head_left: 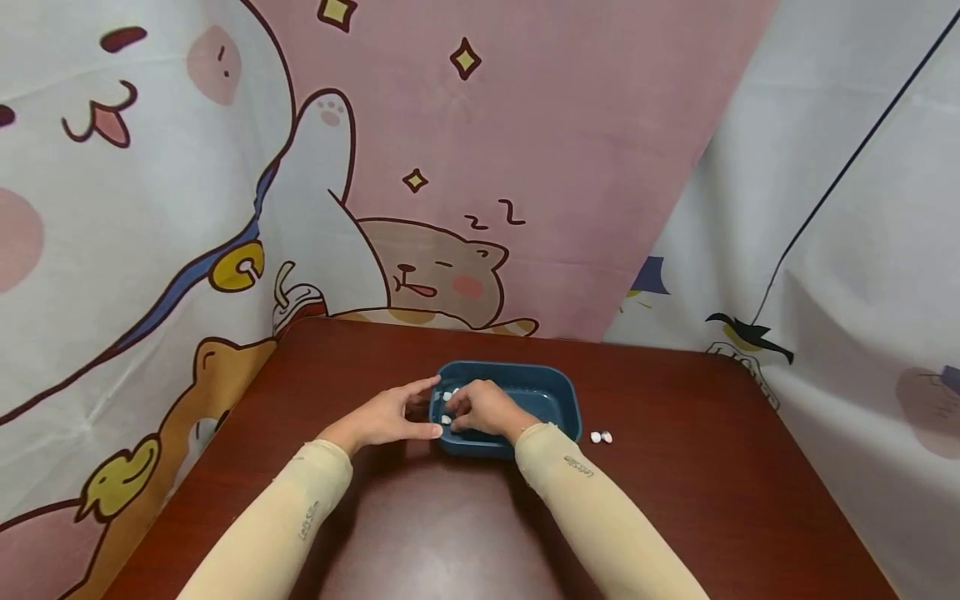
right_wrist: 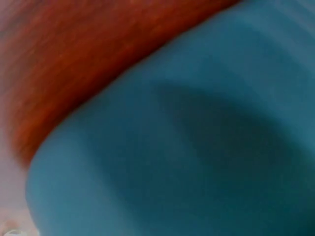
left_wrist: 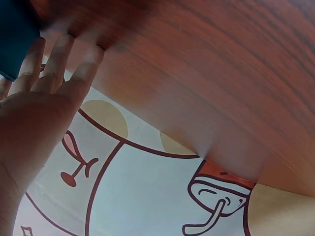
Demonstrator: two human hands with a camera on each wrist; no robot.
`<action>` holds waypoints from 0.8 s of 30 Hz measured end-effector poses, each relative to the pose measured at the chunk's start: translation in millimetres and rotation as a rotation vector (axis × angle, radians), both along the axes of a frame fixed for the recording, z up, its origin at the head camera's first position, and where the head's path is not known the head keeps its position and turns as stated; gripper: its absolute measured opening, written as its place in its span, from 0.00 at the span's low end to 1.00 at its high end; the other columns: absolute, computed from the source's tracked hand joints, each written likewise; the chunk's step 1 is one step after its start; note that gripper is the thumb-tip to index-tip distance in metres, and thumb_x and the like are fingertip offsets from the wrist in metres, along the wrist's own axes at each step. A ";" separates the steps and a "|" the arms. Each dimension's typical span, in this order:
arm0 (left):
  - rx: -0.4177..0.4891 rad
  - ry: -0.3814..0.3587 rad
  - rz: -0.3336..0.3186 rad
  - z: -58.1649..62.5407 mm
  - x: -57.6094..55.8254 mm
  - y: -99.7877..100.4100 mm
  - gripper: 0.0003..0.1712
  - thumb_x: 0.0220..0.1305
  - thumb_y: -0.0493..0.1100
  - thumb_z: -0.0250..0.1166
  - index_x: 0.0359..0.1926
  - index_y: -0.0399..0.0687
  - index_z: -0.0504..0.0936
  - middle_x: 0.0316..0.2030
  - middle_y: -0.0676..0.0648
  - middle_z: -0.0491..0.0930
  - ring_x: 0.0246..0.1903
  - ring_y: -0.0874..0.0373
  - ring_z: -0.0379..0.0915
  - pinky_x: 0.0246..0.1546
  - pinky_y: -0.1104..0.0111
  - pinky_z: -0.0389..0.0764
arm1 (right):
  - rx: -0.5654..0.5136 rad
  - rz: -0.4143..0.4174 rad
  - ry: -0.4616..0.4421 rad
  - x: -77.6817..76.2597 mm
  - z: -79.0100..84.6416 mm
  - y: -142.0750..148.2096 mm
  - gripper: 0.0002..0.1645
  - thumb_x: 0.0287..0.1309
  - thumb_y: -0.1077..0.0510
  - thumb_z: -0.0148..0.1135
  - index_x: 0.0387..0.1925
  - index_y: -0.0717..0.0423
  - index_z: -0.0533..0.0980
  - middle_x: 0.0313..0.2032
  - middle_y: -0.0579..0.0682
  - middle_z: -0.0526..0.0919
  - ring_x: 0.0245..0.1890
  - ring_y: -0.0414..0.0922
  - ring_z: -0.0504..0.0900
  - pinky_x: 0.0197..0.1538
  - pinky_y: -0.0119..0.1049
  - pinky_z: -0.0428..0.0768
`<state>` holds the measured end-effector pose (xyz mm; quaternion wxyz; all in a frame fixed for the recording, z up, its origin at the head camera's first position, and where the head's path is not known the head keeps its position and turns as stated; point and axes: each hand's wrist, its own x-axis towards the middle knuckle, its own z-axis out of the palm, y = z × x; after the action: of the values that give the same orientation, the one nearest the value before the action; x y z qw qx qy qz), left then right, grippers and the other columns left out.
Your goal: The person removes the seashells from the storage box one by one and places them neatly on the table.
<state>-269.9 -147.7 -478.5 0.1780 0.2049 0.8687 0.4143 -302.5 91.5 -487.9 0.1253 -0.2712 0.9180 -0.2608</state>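
Note:
A dark blue rectangular plastic basin point(head_left: 480, 450) stands on the table. My left hand point(head_left: 390, 417) is at its left end, thumb and fingers spread apart, with the thumb tip at the front rim. In the left wrist view the left hand point(left_wrist: 44, 103) shows fairly straight fingers beside the basin's corner point(left_wrist: 17, 39). My right hand point(head_left: 491, 410) reaches into the left half of the basin, fingers bent downward near small white pieces point(head_left: 446, 420). Whether its fingertips pinch one is hidden. Only the blurred basin wall point(right_wrist: 123, 162) fills most of the right wrist view.
Two small white pieces point(head_left: 596, 437) lie on the brown wooden table point(head_left: 675, 500), just right of the basin. A cartoon-printed cloth point(head_left: 562, 167) hangs behind the table and along its sides.

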 end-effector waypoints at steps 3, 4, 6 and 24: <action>0.002 0.003 -0.004 1.4 -0.2 1.0 0.56 0.65 0.61 0.76 0.85 0.57 0.57 0.74 0.40 0.75 0.74 0.41 0.72 0.73 0.40 0.72 | -0.002 0.032 0.056 -0.9 -4.1 -3.6 0.15 0.61 0.58 0.79 0.50 0.53 0.90 0.41 0.47 0.94 0.40 0.39 0.88 0.51 0.40 0.89; 0.003 0.003 -0.008 1.9 0.0 1.2 0.56 0.65 0.61 0.76 0.86 0.57 0.57 0.74 0.39 0.75 0.74 0.41 0.71 0.73 0.40 0.72 | -0.001 0.040 0.074 -0.8 -5.2 -4.8 0.14 0.61 0.58 0.79 0.50 0.53 0.90 0.42 0.48 0.94 0.40 0.39 0.88 0.51 0.40 0.89; 0.008 0.005 -0.020 2.7 0.6 1.6 0.56 0.66 0.60 0.75 0.86 0.55 0.57 0.74 0.38 0.75 0.74 0.40 0.71 0.73 0.40 0.72 | 0.013 0.043 0.100 -0.1 -7.4 -7.3 0.13 0.62 0.58 0.78 0.48 0.52 0.91 0.42 0.46 0.94 0.42 0.40 0.89 0.52 0.40 0.89; -0.018 -0.014 0.027 -1.4 0.2 3.4 0.55 0.65 0.60 0.76 0.85 0.63 0.57 0.73 0.40 0.76 0.73 0.42 0.74 0.72 0.41 0.74 | 0.112 -0.022 0.155 7.4 -3.3 25.6 0.08 0.61 0.50 0.80 0.39 0.48 0.92 0.32 0.41 0.92 0.31 0.33 0.84 0.44 0.36 0.88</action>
<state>-269.6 -144.3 -479.8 0.1804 0.1887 0.8738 0.4102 -295.1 117.0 -491.2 0.0658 -0.2729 0.9410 -0.1888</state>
